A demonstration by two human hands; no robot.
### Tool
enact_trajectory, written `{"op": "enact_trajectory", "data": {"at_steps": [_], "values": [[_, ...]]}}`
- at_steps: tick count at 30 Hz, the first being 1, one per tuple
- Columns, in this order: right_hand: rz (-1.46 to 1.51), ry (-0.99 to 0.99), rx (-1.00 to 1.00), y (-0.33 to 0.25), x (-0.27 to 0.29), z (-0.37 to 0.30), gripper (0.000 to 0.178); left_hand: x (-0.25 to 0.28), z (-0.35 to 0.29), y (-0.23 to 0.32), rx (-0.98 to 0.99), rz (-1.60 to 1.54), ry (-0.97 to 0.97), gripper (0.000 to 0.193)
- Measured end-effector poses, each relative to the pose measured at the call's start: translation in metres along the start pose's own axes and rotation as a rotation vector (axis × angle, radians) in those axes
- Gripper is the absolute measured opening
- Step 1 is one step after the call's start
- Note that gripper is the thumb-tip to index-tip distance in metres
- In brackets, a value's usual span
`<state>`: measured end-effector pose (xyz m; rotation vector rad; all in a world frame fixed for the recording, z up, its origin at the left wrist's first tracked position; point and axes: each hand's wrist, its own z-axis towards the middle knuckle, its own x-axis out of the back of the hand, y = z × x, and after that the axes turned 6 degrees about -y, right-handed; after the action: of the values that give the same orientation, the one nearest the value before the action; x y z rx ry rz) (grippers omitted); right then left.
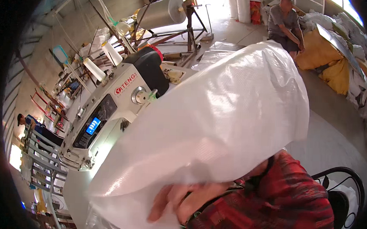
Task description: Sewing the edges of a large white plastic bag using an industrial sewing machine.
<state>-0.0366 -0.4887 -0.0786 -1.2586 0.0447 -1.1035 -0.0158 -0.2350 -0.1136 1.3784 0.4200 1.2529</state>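
Note:
A large sheet of glossy white woven plastic (249, 105) billows up across the middle of the head view, hiding much of the sewing machine's bed. At the lower edge, my left hand (184, 200) is bent around a fold of this sheet, its fingers slightly blurred. My right hand is behind the raised sheet; just a bit of wrist (258, 171) shows beside the red plaid sleeve (290, 197), so its fingers are hidden. Left of the sheet stands a white industrial sewing machine (129, 81) with a lit blue display and a round dial. The needle area is partly covered.
Two white thread cones (104, 62) stand behind the machine. Farther back, a big grey roll (163, 13) rests on a metal frame. A person sits (283, 22) near piled sacks (321, 51); another person (35, 124) is at far left. A black chair frame (352, 179) stands at lower right.

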Motion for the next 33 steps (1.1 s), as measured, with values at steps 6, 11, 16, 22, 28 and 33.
{"op": "enact_trajectory", "data": {"at_steps": [6, 11, 16, 22, 28, 33], "values": [[-0.264, 0.485, -0.425, 0.037, 0.041, -0.055, 0.031, -0.002, 0.007, -0.013, -0.020, -0.027, -0.035, 0.066], [-0.387, 0.695, -0.494, 0.047, 0.074, -0.052, 0.035, -0.033, 0.017, -0.019, -0.095, -0.136, -0.132, 0.056], [-0.462, 0.622, -0.350, 0.027, 0.086, 0.011, 0.039, -0.058, 0.010, -0.003, -0.099, -0.187, -0.495, 0.054], [-0.654, 0.308, -0.058, -0.029, 0.095, 0.104, 0.044, -0.003, -0.036, 0.018, -0.155, -0.076, -0.382, 0.056], [-0.647, -0.069, -0.016, -0.046, 0.082, 0.174, 0.049, 0.033, -0.102, 0.015, 0.103, 0.076, 0.016, 0.058], [-0.602, -0.116, 0.143, 0.017, 0.051, 0.185, 0.055, 0.045, -0.178, -0.021, 0.326, 0.152, 0.488, 0.060]]}}
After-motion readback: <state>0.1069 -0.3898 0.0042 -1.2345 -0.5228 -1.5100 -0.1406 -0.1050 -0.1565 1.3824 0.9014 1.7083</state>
